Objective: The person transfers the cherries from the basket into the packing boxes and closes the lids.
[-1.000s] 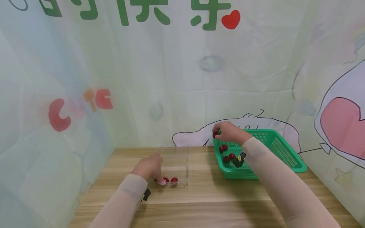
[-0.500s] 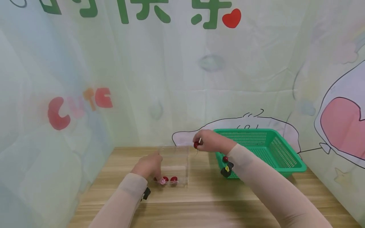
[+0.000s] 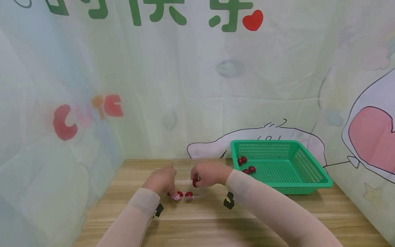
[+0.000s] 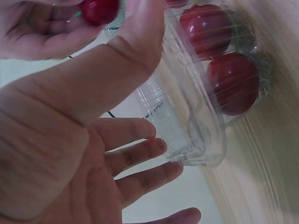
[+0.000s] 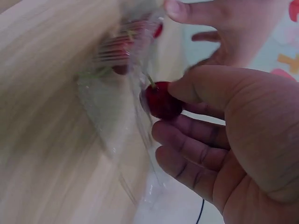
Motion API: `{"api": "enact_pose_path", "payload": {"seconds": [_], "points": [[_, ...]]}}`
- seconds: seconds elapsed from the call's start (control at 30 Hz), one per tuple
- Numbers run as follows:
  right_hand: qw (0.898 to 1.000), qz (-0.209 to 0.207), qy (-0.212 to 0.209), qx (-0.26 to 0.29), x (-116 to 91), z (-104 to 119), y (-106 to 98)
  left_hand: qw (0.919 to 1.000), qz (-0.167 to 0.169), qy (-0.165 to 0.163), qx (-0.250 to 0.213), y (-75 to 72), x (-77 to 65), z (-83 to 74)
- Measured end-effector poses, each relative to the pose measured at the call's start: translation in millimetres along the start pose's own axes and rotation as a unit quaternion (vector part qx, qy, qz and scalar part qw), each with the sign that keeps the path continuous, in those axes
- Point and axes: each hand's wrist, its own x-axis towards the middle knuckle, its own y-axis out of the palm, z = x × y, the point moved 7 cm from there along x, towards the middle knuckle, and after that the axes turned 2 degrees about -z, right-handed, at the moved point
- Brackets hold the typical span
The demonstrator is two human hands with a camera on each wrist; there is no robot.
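Note:
A cherry [image 5: 163, 101] with a thin green stem is pinched between thumb and fingers of my right hand [image 3: 211, 173]. In the head view that hand is over the right part of a clear plastic box [image 4: 212, 144] on the wooden table. My left hand [image 3: 162, 180] holds the box at its left side, thumb by the front rim and fingertips at the other edge. Several dark red cherries [image 4: 233, 84] lie along the front inside the box, seen through its ribbed wall. Part of that row is hidden behind the left thumb.
To the right stands a green perforated basket [image 3: 280, 189] with several cherries [image 3: 252, 169] at its left end. A printed curtain [image 3: 148, 130] hangs behind the table [image 3: 197, 226] and along its sides.
From the basket's left rim my right hand has moved left and down to the clear box, carrying the cherry. The left hand has stayed in place on the box.

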Motion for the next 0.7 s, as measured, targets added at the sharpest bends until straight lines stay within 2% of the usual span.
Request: {"api": "enact_pose_path", "payload": {"seconds": [0.17,0.37,0.57,0.7], "points": [[1.0,0.022,-0.002,-0.008,4.0,8.3,13.3,1.0,-0.002,0.004,0.003,-1.8,-1.9,-0.6],[0.999,0.023,-0.009,-0.032,9.2,12.8,23.8,0.9999,-0.003,0.007,0.007,-2.5,-1.4,-1.1],[0.999,0.018,-0.001,-0.036,13.3,12.1,28.9,1.0,-0.001,0.004,0.004,-2.0,-0.7,-0.3],[1.0,0.016,0.005,-0.022,13.8,8.4,25.4,1.0,-0.002,0.006,0.006,-3.1,-1.4,-1.0]]}}
